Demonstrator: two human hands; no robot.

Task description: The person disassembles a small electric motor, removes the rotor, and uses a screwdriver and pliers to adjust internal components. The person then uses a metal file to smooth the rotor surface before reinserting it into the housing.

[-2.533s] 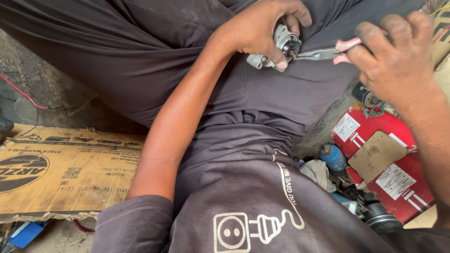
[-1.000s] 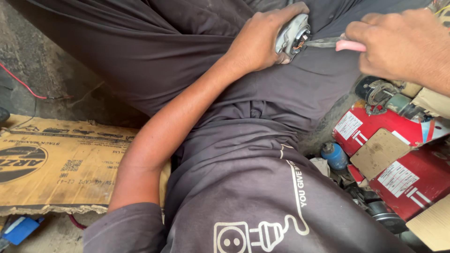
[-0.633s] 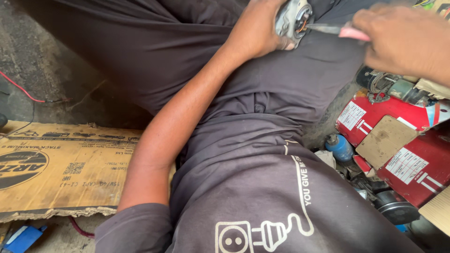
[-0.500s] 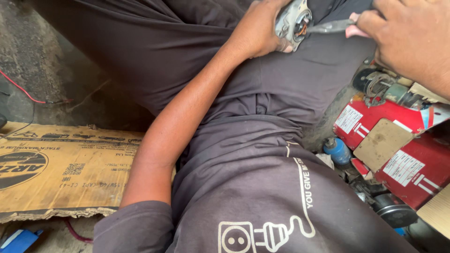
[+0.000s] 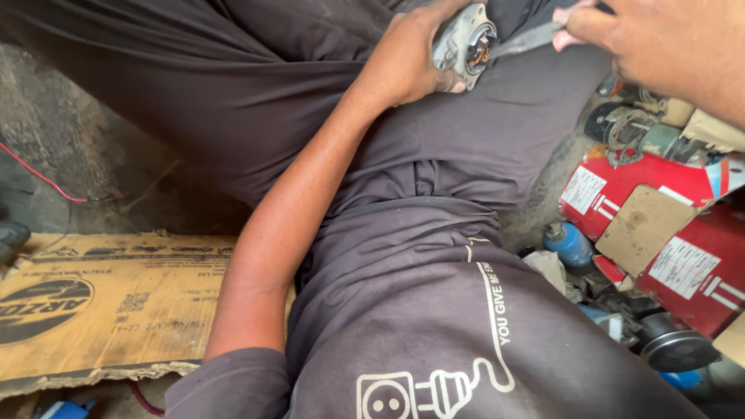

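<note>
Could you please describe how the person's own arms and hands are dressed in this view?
Both hands are bare, with no gloves. The left hand leads to a bare forearm and a short dark grey sleeve ending above the elbow, part of a T-shirt with a white plug-and-socket drawing. The right hand shows no sleeve, watch or ring within the picture.

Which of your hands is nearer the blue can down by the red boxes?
Right. The right hand, gripping a pink-handled tool, is above the blue can. The left hand, holding the round metal housing, sits farther over.
</note>
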